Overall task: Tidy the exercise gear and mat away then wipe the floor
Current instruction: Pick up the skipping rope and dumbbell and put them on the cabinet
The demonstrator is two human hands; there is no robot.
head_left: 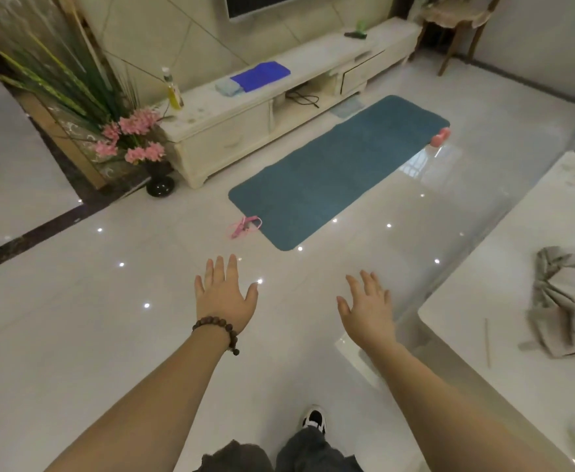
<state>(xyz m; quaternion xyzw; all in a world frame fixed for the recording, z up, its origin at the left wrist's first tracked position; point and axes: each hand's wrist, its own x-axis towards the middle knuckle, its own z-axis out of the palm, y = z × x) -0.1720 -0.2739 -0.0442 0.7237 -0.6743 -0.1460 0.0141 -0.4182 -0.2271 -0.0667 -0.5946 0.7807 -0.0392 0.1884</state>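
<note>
A teal exercise mat (333, 168) lies flat on the glossy white floor ahead, running diagonally beside the TV cabinet. A pink skipping rope (244, 226) lies bundled on the floor at the mat's near left corner. A pink dumbbell (440, 136) sits at the mat's far right corner. My left hand (224, 294), with a bead bracelet on the wrist, and my right hand (369, 310) are both stretched out in front of me, fingers straight and spread, holding nothing, well short of the mat.
A cream TV cabinet (211, 131) carries a blue folded cloth (260, 75), a light blue cloth (226, 86) and a yellow bottle (173, 92). A flower vase (158, 183) stands at its left end. At right, a white table (483, 301) holds a grey crumpled cloth (565, 301).
</note>
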